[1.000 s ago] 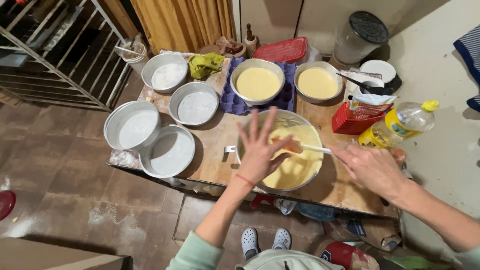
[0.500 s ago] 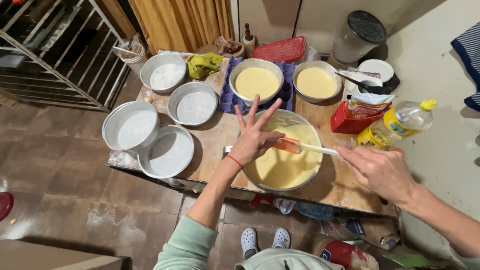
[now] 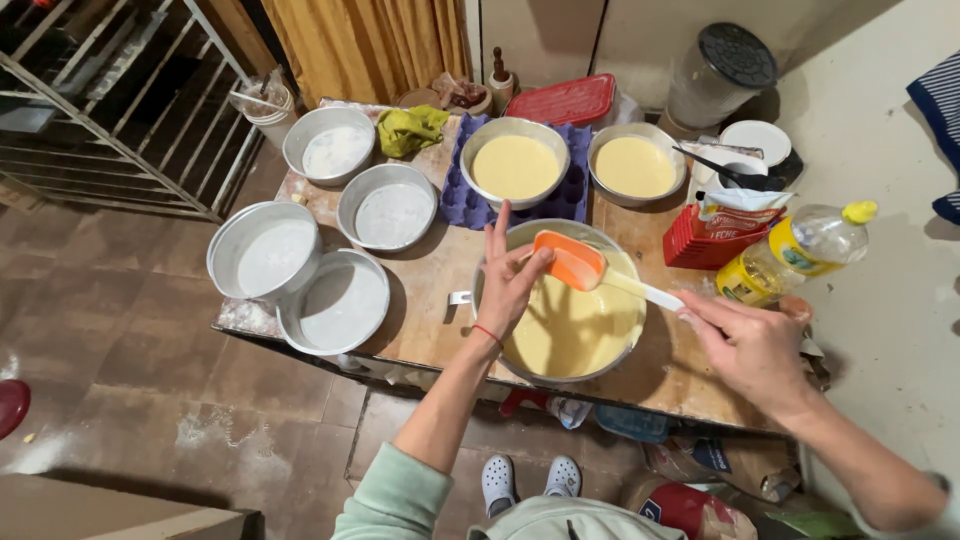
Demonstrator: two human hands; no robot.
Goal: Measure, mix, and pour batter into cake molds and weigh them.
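Right hand [image 3: 752, 345]: closed on the white handle of the spatula [image 3: 600, 275], holding it over the bowl [image 3: 520, 355] of yellow batter. Left hand [image 3: 508, 283]: open, fingers spread, index fingertip touching the orange blade; it grips nothing. Bowl sits at the table's [image 3: 440, 300] near edge. Two batter-filled pans [image 3: 515, 165] stand behind it; four floured pans [image 3: 340, 305] lie left.
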